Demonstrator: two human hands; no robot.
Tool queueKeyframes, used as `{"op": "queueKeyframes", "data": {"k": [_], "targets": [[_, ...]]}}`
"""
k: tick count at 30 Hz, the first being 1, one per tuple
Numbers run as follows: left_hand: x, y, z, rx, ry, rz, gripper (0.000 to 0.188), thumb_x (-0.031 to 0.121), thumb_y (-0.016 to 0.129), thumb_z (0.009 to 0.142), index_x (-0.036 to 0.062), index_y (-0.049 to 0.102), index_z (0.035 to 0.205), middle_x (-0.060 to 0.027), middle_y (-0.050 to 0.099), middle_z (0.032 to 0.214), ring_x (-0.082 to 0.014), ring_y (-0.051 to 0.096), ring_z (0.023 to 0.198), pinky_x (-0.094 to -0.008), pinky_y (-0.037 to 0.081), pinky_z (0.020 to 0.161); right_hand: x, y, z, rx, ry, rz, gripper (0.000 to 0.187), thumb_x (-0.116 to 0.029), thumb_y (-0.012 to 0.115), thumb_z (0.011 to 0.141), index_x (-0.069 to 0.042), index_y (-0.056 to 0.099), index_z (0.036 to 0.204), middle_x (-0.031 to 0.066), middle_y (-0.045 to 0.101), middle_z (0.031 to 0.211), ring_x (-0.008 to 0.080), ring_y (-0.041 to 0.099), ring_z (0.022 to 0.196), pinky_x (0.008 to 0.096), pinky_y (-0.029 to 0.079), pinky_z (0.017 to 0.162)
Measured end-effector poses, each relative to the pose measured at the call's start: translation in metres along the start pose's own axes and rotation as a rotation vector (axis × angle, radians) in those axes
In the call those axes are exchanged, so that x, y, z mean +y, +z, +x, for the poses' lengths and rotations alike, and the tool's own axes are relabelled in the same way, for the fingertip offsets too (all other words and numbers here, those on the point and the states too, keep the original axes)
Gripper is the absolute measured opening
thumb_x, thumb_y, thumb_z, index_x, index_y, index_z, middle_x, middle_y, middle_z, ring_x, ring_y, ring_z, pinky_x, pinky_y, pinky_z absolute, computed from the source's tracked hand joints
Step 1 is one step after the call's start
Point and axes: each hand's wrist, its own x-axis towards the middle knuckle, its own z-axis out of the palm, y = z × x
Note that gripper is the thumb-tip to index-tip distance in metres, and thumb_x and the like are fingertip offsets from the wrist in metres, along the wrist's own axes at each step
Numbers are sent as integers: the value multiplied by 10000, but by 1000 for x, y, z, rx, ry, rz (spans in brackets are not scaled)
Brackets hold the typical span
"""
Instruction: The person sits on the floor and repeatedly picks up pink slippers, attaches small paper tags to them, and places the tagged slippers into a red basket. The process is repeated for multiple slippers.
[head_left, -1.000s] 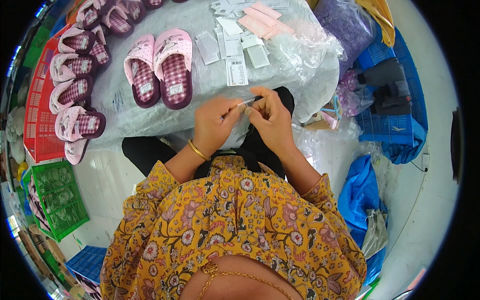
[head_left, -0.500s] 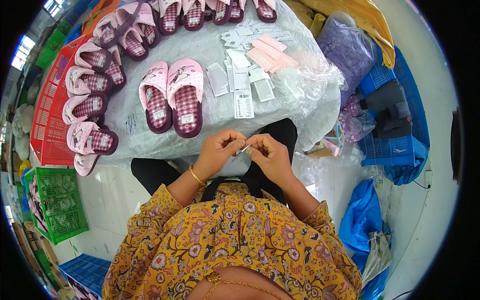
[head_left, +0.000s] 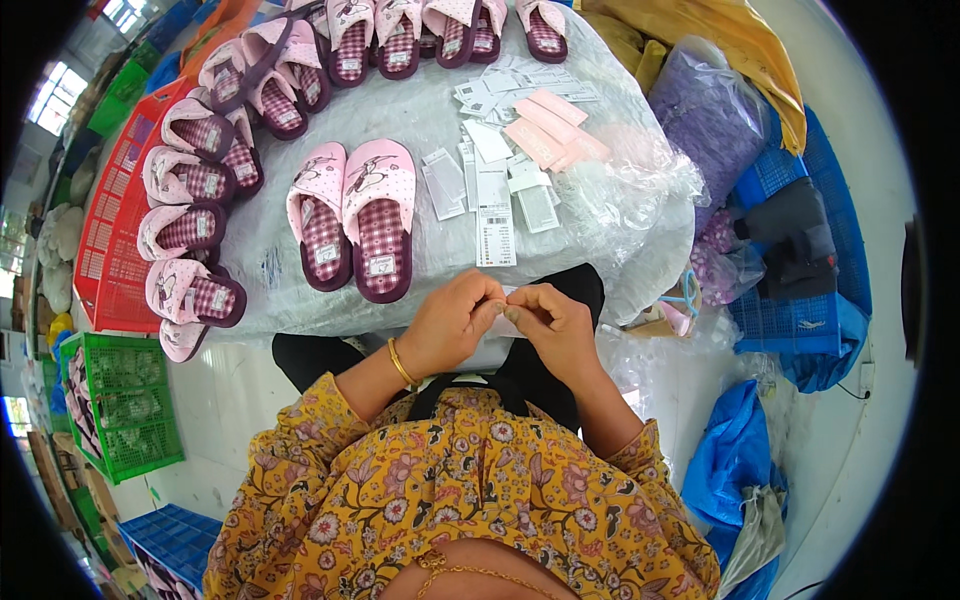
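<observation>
My left hand (head_left: pixel 462 315) and my right hand (head_left: pixel 550 325) meet above my lap, just off the table's near edge. Both are closed in a pinch, thumbs and forefingers nearly touching. A small pale piece (head_left: pixel 506 322) shows between them; the fingers mostly cover it, and its kind cannot be made out. Beyond my left hand, a pair of pink slippers (head_left: pixel 380 190) with plum checked insoles lies side by side on the plastic-covered table (head_left: pixel 400 110). White printed tags (head_left: pixel 494 200) and pink cards (head_left: pixel 545 130) lie in a loose pile past my hands.
Several more pink slippers (head_left: pixel 185 230) line the table's left and far edges. A red crate (head_left: pixel 115 215) and a green crate (head_left: pixel 125 400) stand to the left. On the right are a bag of purple stuff (head_left: pixel 705 110), a blue basket (head_left: pixel 790 325) and a blue sack (head_left: pixel 730 440).
The view has shifted slightly, so the table and slippers sit lower and farther right. My fingertips have drawn closer together over the small pale piece, which shows less plainly.
</observation>
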Motion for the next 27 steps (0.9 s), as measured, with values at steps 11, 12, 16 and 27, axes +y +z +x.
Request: {"op": "queueKeyframes", "data": {"k": [11, 12, 16, 27], "targets": [[15, -28, 66, -92, 6, -22, 100, 124, 587, 918, 25, 576, 929, -139, 594, 851, -300, 596, 776, -376, 477, 698, 2, -2, 23, 88, 82, 447, 172, -72, 675, 921, -14, 621, 1073, -21, 629, 892, 27, 535, 752, 187, 445, 656], [13, -25, 65, -131, -35, -32, 117, 141, 590, 924, 26, 578, 943, -138, 598, 850, -297, 598, 774, -374, 479, 694, 1, -3, 25, 50, 96, 472, 170, -72, 678, 920, -15, 625, 1071, -20, 631, 894, 27, 535, 753, 187, 444, 655], [6, -22, 65, -176, -41, 12, 130, 139, 627, 917, 39, 612, 1000, -83, 592, 836, -188, 562, 734, -307, 474, 678, 5, -8, 30, 4, 179, 449, 120, -68, 675, 921, -15, 647, 1025, -20, 640, 898, 31, 540, 742, 190, 448, 656], [-62, -99, 177, -356, -199, 1174, 383, 344, 673, 806, 93, 674, 1096, -115, 663, 1089, -299, 638, 1021, -440, 480, 903, 5, -28, 37, 207, -304, -37, 124, -72, 708, 834, -51, 671, 951, 117, 617, 1159, 230, 578, 1051, 337, 452, 910]]}}
